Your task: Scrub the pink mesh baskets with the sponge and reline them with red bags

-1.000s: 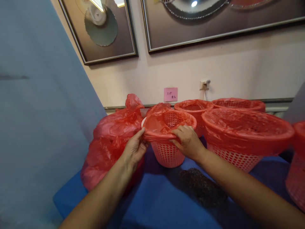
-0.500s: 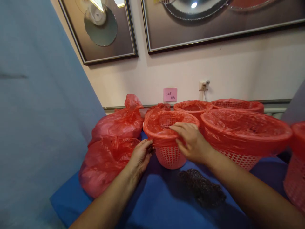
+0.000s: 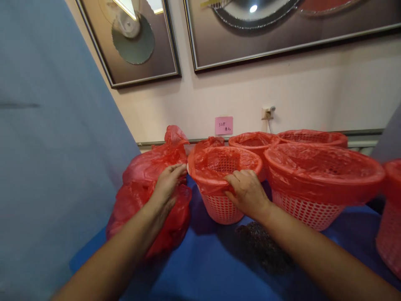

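Note:
A small pink perforated plastic basket (image 3: pixel 223 209) stands upright in front of me, with a red plastic bag (image 3: pixel 208 179) lining it and folded over its rim. My right hand (image 3: pixel 249 193) grips the front right of the rim, fingers over the edge on the bag and thumb below. At the left rim, the fingers of my left hand (image 3: pixel 167 184) are pinched together at the bag's edge; a pale bit of rim shows beside the fingertips. Below my right forearm lies a dark, crinkled bundle (image 3: pixel 266 246), partly hidden and blurred.
Filled red bags (image 3: pixel 147 217) sit at the left on the blue-covered table (image 3: pixel 200 267). Larger lined baskets (image 3: pixel 313 209) stand at the right, with others behind and at the right edge. A pink note (image 3: pixel 224 125) and a socket (image 3: pixel 267 113) are on the wall.
My left hand has moved up and left, from the front of the basket to its left rim. My right hand has lowered slightly and closed on the front rim.

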`<state>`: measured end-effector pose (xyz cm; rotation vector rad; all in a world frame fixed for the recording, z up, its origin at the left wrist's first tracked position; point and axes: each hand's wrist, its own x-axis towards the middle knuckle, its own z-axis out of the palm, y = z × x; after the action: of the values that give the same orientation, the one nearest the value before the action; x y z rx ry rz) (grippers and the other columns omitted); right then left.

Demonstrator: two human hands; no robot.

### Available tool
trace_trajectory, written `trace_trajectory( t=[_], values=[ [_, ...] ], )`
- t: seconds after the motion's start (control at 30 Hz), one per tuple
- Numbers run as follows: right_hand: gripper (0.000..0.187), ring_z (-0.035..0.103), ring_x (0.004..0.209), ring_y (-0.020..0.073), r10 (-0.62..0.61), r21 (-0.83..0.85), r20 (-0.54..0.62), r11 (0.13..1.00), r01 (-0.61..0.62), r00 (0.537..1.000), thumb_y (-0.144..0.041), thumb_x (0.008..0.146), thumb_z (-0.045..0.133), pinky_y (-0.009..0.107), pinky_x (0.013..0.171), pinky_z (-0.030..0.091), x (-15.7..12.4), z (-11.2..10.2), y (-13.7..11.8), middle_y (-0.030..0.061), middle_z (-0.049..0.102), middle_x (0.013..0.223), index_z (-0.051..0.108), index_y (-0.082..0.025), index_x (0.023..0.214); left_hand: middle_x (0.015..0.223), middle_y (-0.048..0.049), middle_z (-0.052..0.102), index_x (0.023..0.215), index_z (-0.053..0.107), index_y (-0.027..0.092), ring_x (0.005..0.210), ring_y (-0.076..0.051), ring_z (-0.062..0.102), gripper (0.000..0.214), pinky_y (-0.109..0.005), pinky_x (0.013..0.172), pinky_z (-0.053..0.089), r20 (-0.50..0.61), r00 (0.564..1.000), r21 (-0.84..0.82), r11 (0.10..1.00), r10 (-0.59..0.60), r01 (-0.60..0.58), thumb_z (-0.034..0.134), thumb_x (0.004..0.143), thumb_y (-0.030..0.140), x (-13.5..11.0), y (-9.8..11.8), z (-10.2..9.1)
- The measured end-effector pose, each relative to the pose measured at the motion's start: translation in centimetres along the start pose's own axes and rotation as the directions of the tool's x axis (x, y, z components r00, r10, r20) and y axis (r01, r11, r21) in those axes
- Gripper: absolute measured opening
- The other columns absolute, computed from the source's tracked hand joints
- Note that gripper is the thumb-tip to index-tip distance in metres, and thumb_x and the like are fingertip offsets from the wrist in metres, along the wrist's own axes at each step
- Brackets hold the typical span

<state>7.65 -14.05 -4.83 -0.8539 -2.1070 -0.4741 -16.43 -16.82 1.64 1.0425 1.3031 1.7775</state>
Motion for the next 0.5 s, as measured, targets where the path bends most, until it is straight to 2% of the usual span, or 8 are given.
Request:
trace_trajectory(
  t=[0.07,0.1,0.17,0.23,0.3,0.37,0.5],
  values=[
    [0.014,0.054,0.082,0.0262,0.004,-0.013,-0.002,1.000,-0.004,1.000,-0.024,0.086,0.074,0.039,0.075,0.032,0.1,0.1,-0.3,0.0061,0.064,0.086,0.063,-0.021,0.093,0.069,-0.0033,0.070,0.071,0.070,0.014,0.061,-0.014,0.062,0.024,-0.020,0.053,0.042,0.031,0.999,0.096,0.995,-0.010,0.007,0.090,0.069,0.026,1.4,0.2,0.8],
    [0.015,0.054,0.081,0.0263,0.007,-0.021,-0.002,1.000,-0.007,1.000,-0.024,0.085,0.075,0.038,0.075,0.032,0.2,0.2,-0.4,0.0061,0.065,0.086,0.063,-0.021,0.093,0.063,-0.0011,0.067,0.067,0.068,0.015,0.056,-0.012,0.057,0.027,-0.020,0.049,0.037,0.031,0.999,0.142,0.990,-0.020,0.016,0.093,0.065,0.024,2.1,0.1,1.1],
    [0.016,0.054,0.081,0.0265,0.010,-0.035,0.002,0.999,-0.010,1.000,-0.024,0.084,0.075,0.038,0.074,0.031,0.2,0.2,-0.5,0.0063,0.065,0.086,0.062,-0.021,0.092,0.053,0.0044,0.058,0.061,0.065,0.016,0.049,-0.009,0.048,0.030,-0.019,0.044,0.029,0.012,0.999,0.166,0.985,-0.047,0.045,0.094,0.057,0.009,3.1,-0.3,1.6],
    [0.016,0.054,0.081,0.0265,0.012,-0.040,0.004,0.999,-0.012,1.000,-0.024,0.084,0.076,0.038,0.073,0.031,0.2,0.2,-0.5,0.0062,0.065,0.085,0.062,-0.021,0.092,0.049,0.0075,0.052,0.059,0.062,0.017,0.045,-0.007,0.044,0.031,-0.017,0.043,0.027,-0.013,0.996,0.107,0.991,-0.084,0.085,0.088,0.058,-0.001,3.6,-0.6,1.6],
    [0.016,0.054,0.080,0.0262,0.012,-0.032,0.006,0.999,-0.012,1.000,-0.025,0.085,0.075,0.038,0.073,0.031,0.1,0.1,-0.3,0.0059,0.064,0.085,0.061,-0.020,0.091,0.051,0.0063,0.055,0.062,0.061,0.016,0.045,-0.007,0.047,0.027,-0.016,0.044,0.032,-0.022,0.993,0.026,0.993,-0.119,0.119,0.081,0.066,-0.001,3.7,-0.8,1.2],
    [0.016,0.055,0.080,0.0256,0.011,-0.018,0.006,1.000,-0.011,1.000,-0.026,0.087,0.075,0.037,0.073,0.031,-0.1,0.0,0.1,0.0054,0.064,0.084,0.060,-0.020,0.090,0.058,0.0020,0.063,0.067,0.063,0.015,0.049,-0.009,0.056,0.019,-0.017,0.049,0.043,-0.032,0.986,-0.058,0.986,-0.161,0.159,0.075,0.077,0.004,3.4,-0.8,0.7],
    [0.017,0.056,0.080,0.0249,-0.020,0.009,-0.009,1.000,0.020,1.000,-0.026,0.087,0.074,0.037,0.074,0.033,-0.6,0.0,1.1,0.0047,0.063,0.084,0.058,-0.020,0.089,0.071,-0.0050,0.070,0.079,0.064,0.014,0.063,-0.014,0.069,0.019,-0.025,0.066,0.060,-0.019,0.953,-0.252,0.924,-0.301,0.287,0.055,0.092,0.003,2.3,-1.0,0.2]
  ],
)
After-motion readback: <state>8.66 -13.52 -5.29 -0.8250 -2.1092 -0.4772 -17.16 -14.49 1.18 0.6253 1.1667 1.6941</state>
